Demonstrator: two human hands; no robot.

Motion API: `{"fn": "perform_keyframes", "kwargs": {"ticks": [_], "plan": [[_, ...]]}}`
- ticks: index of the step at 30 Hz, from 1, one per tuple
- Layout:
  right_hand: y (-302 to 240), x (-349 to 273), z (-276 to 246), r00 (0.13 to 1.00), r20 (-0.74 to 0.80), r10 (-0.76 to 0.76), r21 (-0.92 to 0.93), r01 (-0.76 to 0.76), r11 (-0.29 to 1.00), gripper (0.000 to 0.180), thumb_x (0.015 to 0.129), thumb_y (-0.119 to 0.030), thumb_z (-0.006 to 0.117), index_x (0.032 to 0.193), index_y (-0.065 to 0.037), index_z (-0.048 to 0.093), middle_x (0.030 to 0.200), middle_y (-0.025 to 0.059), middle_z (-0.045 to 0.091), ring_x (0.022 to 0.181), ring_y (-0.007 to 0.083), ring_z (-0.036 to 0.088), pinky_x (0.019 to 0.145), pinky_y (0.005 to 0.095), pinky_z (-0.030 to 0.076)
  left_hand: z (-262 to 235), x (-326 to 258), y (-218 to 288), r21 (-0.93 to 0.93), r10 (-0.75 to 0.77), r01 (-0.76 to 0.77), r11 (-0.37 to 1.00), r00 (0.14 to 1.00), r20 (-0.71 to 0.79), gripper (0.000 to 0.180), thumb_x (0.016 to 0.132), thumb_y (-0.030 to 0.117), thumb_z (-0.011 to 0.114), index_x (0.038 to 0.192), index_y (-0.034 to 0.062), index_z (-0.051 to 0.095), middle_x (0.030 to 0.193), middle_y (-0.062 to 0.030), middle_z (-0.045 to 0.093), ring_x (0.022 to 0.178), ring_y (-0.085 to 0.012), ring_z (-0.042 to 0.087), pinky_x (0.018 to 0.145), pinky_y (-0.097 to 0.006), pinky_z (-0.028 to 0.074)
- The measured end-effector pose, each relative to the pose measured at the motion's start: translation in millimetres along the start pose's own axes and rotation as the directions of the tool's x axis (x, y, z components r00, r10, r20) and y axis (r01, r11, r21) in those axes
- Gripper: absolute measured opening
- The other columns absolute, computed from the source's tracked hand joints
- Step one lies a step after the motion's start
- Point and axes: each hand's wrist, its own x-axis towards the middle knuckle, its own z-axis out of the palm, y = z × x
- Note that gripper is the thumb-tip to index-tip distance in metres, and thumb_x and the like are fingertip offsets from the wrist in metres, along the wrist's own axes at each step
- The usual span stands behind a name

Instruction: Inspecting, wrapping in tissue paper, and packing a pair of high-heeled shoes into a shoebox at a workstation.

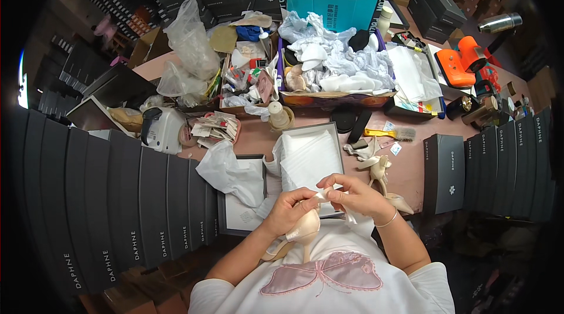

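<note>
A cream high-heeled shoe (304,229) hangs in front of my chest, its slim heel pointing down. My left hand (289,208) is closed at the top of the shoe. Its fingertips and those of my right hand (348,195) meet at a pale strip (322,194), both pinched on it. A white end dangles below my right hand. Whether the strip is a strap or paper I cannot tell. Right of my right hand, a matching shoe (380,171) lies on the table. Just beyond my hands sits an open grey shoebox (337,146) lined with white tissue paper (308,155).
Stacks of dark shoeboxes (123,196) rise at left and more shoeboxes (443,173) at right. A box of crumpled white paper (346,58) stands at the back. A yellow-handled brush (390,133), a pump bottle (278,117) and an orange device (455,67) are on the table.
</note>
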Motion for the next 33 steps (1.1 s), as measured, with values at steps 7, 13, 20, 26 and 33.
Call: {"fn": "perform_keyframes", "kwargs": {"ticks": [7, 13, 20, 26, 33], "plan": [[-12.8, 5.4, -8.3, 0.979, -0.043, -0.200, -0.183, 0.189, 0.965, 0.017, 0.091, -0.017, 0.061, 0.088, -0.001, 0.057, 0.070, -0.0050, 0.053, 0.062, 0.0032, 0.042, 0.054, 0.0202, 0.036, 3.5, 4.8, 9.8, 0.143, -0.041, 0.034, 0.989, 0.998, 0.045, 0.021, 0.092, 0.017, 0.058, 0.105, 0.0015, 0.064, 0.085, -0.0007, 0.063, 0.072, -0.0056, 0.056, 0.063, -0.021, 0.045], [-23.8, 2.4, -6.8, 0.977, -0.012, -0.212, -0.313, 0.197, 0.929, 0.014, 0.091, -0.014, 0.060, 0.089, 0.000, 0.057, 0.067, -0.0028, 0.054, 0.062, 0.0030, 0.042, 0.053, 0.0209, 0.035, 8.0, 4.2, 20.1, 0.248, -0.051, 0.027, 0.968, 0.994, 0.092, 0.023, 0.092, 0.018, 0.058, 0.106, 0.0010, 0.065, 0.082, 0.0003, 0.062, 0.073, -0.0055, 0.055, 0.064, -0.021, 0.044], [-0.9, 6.0, -6.4, 0.984, 0.006, -0.176, -0.138, 0.175, 0.975, 0.017, 0.091, -0.019, 0.061, 0.089, -0.003, 0.058, 0.064, -0.0053, 0.049, 0.057, 0.0028, 0.039, 0.050, 0.0201, 0.032, 12.6, 1.4, 16.4, 0.472, 0.229, -0.250, 0.846, 0.968, 0.102, 0.022, 0.090, 0.011, 0.059, 0.108, 0.0005, 0.065, 0.099, -0.0083, 0.061, 0.074, -0.0097, 0.055, 0.071, -0.023, 0.044], [2.1, 10.5, -10.4, 0.992, 0.117, 0.040, 0.175, -0.060, 0.983, 0.017, 0.089, -0.021, 0.064, 0.089, -0.005, 0.058, 0.065, -0.0043, 0.049, 0.055, 0.0034, 0.043, 0.048, 0.0194, 0.034, 23.0, -3.4, 19.2, 0.540, 0.269, -0.247, 0.805, 0.962, 0.038, 0.023, 0.089, 0.006, 0.058, 0.109, 0.0005, 0.065, 0.120, -0.0151, 0.058, 0.080, -0.0128, 0.057, 0.075, -0.024, 0.045], [26.8, 19.1, -2.2, 0.997, 0.072, 0.024, 0.146, -0.034, 0.989, 0.022, 0.084, -0.018, 0.070, 0.091, -0.006, 0.053, 0.075, -0.0035, 0.051, 0.060, 0.0041, 0.046, 0.050, 0.0192, 0.038, 16.3, -3.4, 10.9, 0.341, 0.238, -0.224, 0.913, 0.971, 0.001, 0.022, 0.091, 0.005, 0.054, 0.109, -0.0045, 0.063, 0.117, -0.0151, 0.061, 0.103, -0.0183, 0.059, 0.091, -0.027, 0.044]]}}
